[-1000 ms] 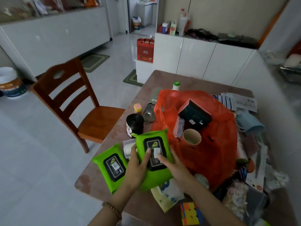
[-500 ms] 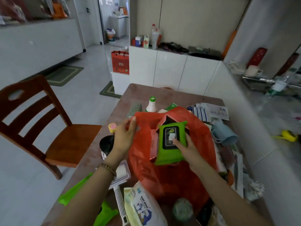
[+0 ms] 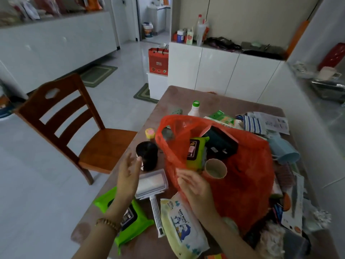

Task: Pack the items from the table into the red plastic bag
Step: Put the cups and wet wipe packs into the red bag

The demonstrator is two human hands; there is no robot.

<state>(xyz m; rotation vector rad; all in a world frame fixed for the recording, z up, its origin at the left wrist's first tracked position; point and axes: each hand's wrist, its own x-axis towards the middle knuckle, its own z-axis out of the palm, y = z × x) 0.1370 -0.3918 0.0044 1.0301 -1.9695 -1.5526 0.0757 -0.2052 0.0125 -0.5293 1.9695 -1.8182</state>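
The red plastic bag [image 3: 242,180] sat mid-bench [image 3: 214,98] with its mouth open upward. One green wipes pack [image 3: 196,152] stood on edge inside, beside a dark box [image 3: 221,144] and a paper cup [image 3: 215,168].

The step in hand looked like fetching the next item. The nearest candidate was the second green wipes pack [image 3: 130,219], lying flat at seven o'clock from the bag, partly under the left forearm. To do it well, the right hand should lift the near rim and hold it wide so the thin film does not fold over the opening. The left should take the pack by a long edge and slide it in upright against its twin. The cup at the mouth could tip out if knocked. A lint brush [image 3: 151,184] and a baby-wipes pack [image 3: 183,223] lay between the hands, close enough to snag.

The left hand [image 3: 128,176] hovered above the bench at eight o'clock from the bag, palm turned inward, its grip apart and holding nothing. The right hand [image 3: 194,186] lay at the bag's six o'clock rim with its fingers stretched along the film. Its grip read as apart, though motion blur softened the fingertips.
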